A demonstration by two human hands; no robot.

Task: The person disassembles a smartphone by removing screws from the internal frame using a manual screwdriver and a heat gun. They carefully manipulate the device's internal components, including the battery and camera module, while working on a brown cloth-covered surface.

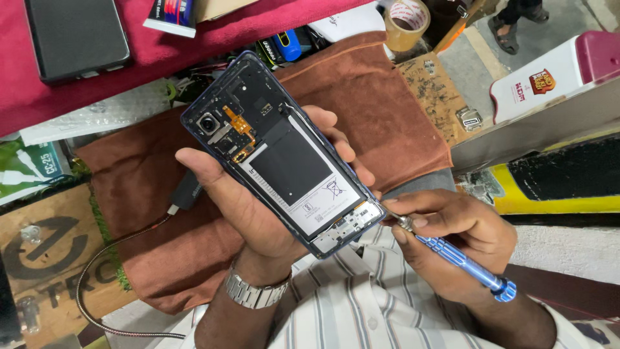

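Note:
My left hand (242, 207) holds an opened smartphone (284, 152) with its back cover off, so the black battery, the camera module and an orange flex cable show. The phone tilts, camera end up and to the left. My thumb lies along its left edge and my fingers wrap the right edge. My right hand (455, 229) grips a small blue screwdriver (462, 262). Its metal tip touches the lower right corner of the phone, near the bottom board. A metal watch (255, 291) sits on my left wrist.
A brown cloth (381, 110) covers the worktable beneath the phone. A black braided cable (97, 271) runs over it at the left. A tape roll (407, 22), a dark tablet (77, 35) on red cloth and a white box (549, 77) lie around.

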